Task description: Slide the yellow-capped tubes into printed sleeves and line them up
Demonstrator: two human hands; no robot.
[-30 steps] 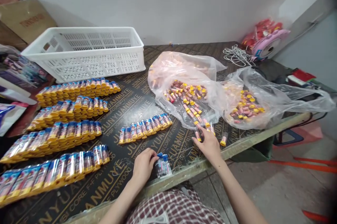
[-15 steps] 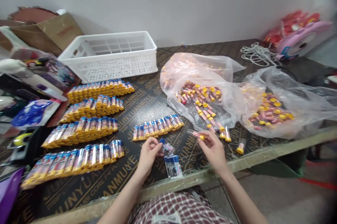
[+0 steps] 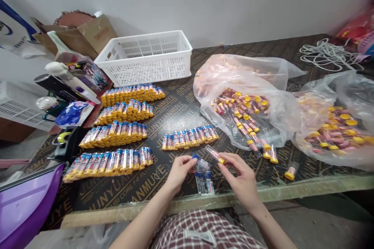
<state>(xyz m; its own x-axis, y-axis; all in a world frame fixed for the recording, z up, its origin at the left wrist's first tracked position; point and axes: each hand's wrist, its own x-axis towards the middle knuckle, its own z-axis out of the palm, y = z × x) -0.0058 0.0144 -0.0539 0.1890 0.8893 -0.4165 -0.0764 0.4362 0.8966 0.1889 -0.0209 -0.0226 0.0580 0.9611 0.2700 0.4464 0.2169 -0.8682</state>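
Note:
My left hand pinches a small clear tube with a blue end, just above the near part of the dark table. Below it lie several more blue-ended clear tubes side by side. Between the fingertips of my right hand is a clear tube with a yellow cap, tilted with its cap toward my palm. Beyond my hands stands a short row of blue-and-yellow tubes. To the right of my right hand, a loose yellow-capped tube lies by the table edge.
Stacked rows of finished-looking tubes fill the left side. A white plastic crate stands at the back. Plastic bags of yellow-capped tubes lie right of centre, one spilling. White cord and a purple bin flank the table.
The view has swung left, so the table things appear farther right. My right hand has brought the yellow-capped tube closer to my left hand, which still pinches the blue-ended one.

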